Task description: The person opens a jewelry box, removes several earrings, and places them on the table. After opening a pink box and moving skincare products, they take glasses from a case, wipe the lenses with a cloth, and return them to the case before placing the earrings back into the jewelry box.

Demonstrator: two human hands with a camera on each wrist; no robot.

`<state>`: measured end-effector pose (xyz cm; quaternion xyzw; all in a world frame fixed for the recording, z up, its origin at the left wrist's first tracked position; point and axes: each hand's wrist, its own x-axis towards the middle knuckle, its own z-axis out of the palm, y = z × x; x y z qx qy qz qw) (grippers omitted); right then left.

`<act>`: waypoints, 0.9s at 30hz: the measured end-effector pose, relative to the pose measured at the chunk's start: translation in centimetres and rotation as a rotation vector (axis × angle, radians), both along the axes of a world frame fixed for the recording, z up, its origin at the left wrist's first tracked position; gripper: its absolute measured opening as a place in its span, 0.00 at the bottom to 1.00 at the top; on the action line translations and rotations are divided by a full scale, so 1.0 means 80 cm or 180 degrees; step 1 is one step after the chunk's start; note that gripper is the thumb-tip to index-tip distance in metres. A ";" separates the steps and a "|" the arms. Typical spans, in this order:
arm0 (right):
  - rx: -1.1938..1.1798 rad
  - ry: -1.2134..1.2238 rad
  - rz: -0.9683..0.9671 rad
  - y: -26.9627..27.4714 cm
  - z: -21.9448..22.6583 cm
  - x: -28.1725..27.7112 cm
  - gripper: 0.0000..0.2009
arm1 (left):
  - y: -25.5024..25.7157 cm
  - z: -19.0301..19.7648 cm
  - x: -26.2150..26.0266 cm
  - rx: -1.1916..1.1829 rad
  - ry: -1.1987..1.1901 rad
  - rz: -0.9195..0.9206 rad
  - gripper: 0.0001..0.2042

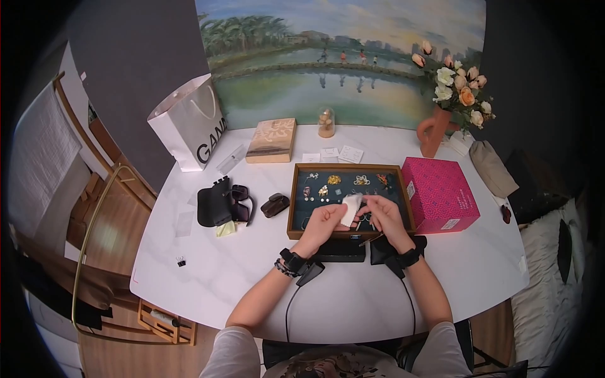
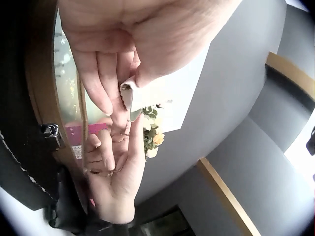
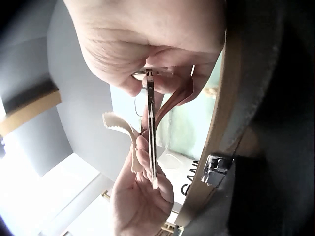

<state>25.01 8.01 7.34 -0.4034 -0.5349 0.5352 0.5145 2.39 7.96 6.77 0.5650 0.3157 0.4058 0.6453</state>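
Observation:
My left hand (image 1: 324, 222) pinches a small white cloth (image 1: 350, 210) with a zigzag edge between thumb and fingers. Close beside it, the fingers of my right hand (image 1: 389, 220) hold a thin-framed pair of glasses (image 3: 151, 118); one slim dark temple sticks out in the right wrist view. The cloth lies up against the glasses there, and the fingers hide most of the lenses. Both hands are over the front part of a wooden jewellery case (image 1: 294, 201) with a dark lining. Earrings, chains and other small pieces lie inside it in rows.
A pink patterned box (image 1: 439, 196) stands right of the case. To the left are a brown sunglasses pair (image 1: 275, 205), dark sunglasses (image 1: 240, 205) and a black case (image 1: 215, 203). Behind stand a wooden box (image 1: 271, 141), a glass dome (image 1: 326, 123), a paper bag (image 1: 183, 123) and a flower vase (image 1: 433, 132).

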 end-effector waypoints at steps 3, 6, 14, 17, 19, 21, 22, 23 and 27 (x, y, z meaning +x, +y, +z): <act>0.0212 -0.0371 0.0400 -0.006 0.012 -0.001 0.18 | -0.001 0.011 -0.008 -0.0344 -0.0322 0.0154 0.23; 0.0173 -0.0395 0.0383 -0.006 0.019 0.012 0.17 | 0.003 0.018 -0.017 -0.0613 -0.0717 0.0147 0.23; 0.0081 -0.0560 0.1237 -0.023 0.049 0.008 0.26 | 0.005 0.022 -0.029 -0.0482 0.0009 -0.0630 0.19; 0.0062 -0.1191 0.1253 -0.033 0.064 0.005 0.30 | 0.004 0.028 -0.034 -0.0142 0.0515 -0.1092 0.17; 0.0094 -0.1106 0.1187 -0.037 0.064 -0.001 0.30 | -0.001 0.033 -0.032 -0.0163 0.0558 -0.1122 0.17; 0.0013 -0.1326 0.1200 -0.040 0.072 -0.002 0.29 | -0.003 0.037 -0.032 -0.0178 0.0597 -0.1286 0.18; 0.0014 -0.1326 0.1200 -0.040 0.073 -0.002 0.29 | -0.003 0.039 -0.032 -0.0195 0.0636 -0.1451 0.18; 0.0064 -0.1396 0.1182 -0.041 0.073 -0.003 0.29 | -0.005 0.040 -0.031 -0.0195 0.0636 -0.1449 0.18; 0.0247 -0.1464 0.1017 -0.043 0.071 -0.004 0.27 | -0.007 0.029 -0.026 -0.0016 0.0692 -0.1529 0.20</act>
